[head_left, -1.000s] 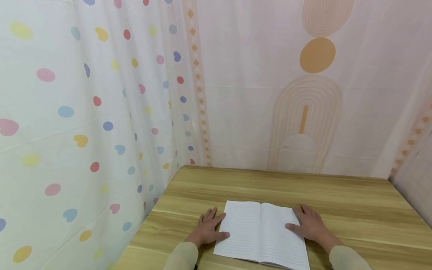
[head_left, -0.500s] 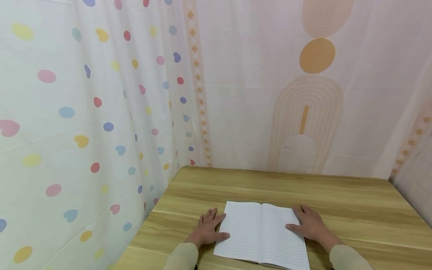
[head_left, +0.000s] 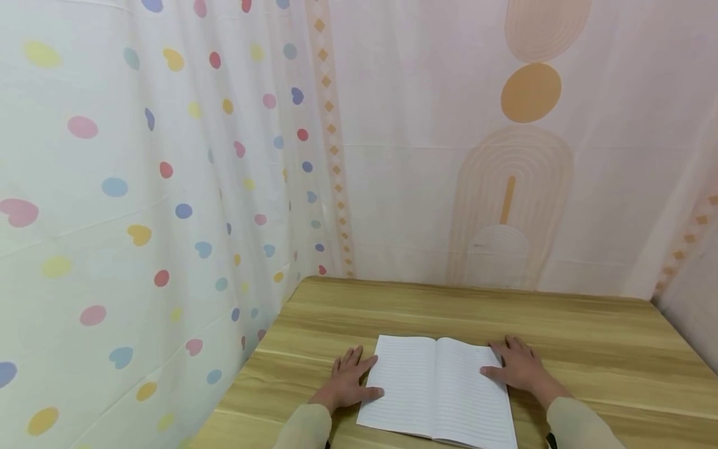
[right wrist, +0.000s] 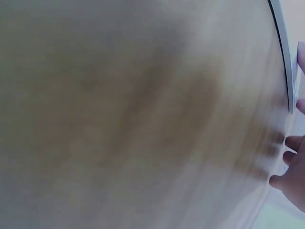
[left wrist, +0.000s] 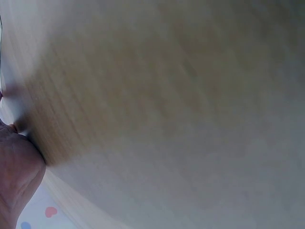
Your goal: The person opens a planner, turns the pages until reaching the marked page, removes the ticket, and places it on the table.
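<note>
An open notebook (head_left: 406, 386) with blank lined pages lies flat on the wooden table. My left hand (head_left: 346, 381) rests at its left edge, fingers spread, the thumb on the left page. At the right edge lies my right hand (head_left: 518, 368), its thumb over the right page and its other fingers by the upper right corner. In the right wrist view several fingertips (right wrist: 276, 181) are down at the table near the notebook's edge (right wrist: 285, 52). Only part of the left hand (left wrist: 19, 171) shows in the left wrist view.
The wood-grain table (head_left: 449, 305) reaches back to a pale curtain (head_left: 404, 187) with arch prints. On the left hangs a white curtain (head_left: 129, 249) with coloured dots and hearts.
My right hand has shifted slightly, its thumb a little further toward the notebook's right edge. The left hand and the notebook stay as they were; the head view has turned slightly.
</note>
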`<state>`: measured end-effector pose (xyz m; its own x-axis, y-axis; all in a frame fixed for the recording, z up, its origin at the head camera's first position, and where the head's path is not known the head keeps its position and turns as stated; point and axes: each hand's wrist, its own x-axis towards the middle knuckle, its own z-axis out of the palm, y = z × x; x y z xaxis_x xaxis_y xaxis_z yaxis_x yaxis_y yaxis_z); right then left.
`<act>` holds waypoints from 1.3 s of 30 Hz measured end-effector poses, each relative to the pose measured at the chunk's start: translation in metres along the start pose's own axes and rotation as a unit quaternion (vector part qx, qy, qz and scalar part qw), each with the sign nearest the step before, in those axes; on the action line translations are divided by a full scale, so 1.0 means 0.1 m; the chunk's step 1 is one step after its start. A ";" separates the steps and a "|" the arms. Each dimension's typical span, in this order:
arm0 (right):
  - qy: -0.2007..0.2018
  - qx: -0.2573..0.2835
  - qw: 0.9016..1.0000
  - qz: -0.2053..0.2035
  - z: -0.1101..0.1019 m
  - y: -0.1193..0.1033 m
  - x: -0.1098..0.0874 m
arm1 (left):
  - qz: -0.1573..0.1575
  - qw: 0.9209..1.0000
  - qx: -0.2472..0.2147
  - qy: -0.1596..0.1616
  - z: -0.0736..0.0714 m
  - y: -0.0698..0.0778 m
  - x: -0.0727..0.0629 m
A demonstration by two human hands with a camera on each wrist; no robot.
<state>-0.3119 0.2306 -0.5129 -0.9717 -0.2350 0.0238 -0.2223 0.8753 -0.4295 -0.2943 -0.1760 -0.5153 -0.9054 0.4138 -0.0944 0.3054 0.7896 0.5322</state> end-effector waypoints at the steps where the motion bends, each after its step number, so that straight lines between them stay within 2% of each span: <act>1: -0.004 0.004 1.000 0.000 -0.01 -0.01 0.00 | 0.001 1.000 -0.001 0.000 0.00 0.00 0.00; 6: -0.001 0.015 1.000 0.002 -0.06 -0.03 0.03 | 0.002 1.000 -0.005 0.001 -0.01 0.03 -0.01; 16: 0.047 0.026 0.999 -0.003 -0.02 -0.03 0.07 | -0.002 1.000 -0.006 0.002 -0.02 0.05 -0.02; 24: 0.114 0.110 0.987 0.034 -0.05 -0.08 0.03 | -0.006 1.000 -0.008 0.001 -0.03 0.06 -0.03; 33: 0.112 0.106 0.987 0.042 -0.06 -0.12 0.02 | -0.009 1.000 -0.003 -0.001 -0.03 0.05 -0.02; 39: 0.132 0.087 0.987 0.025 -0.06 -0.15 0.02 | -0.007 1.000 -0.003 0.001 -0.01 0.03 -0.01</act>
<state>-0.3113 0.2192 -0.5010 -0.9732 -0.0540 0.2237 -0.1783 0.7916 -0.5845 -0.2927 -0.1751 -0.5125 -0.9102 0.4021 -0.0993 0.2918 0.7927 0.5353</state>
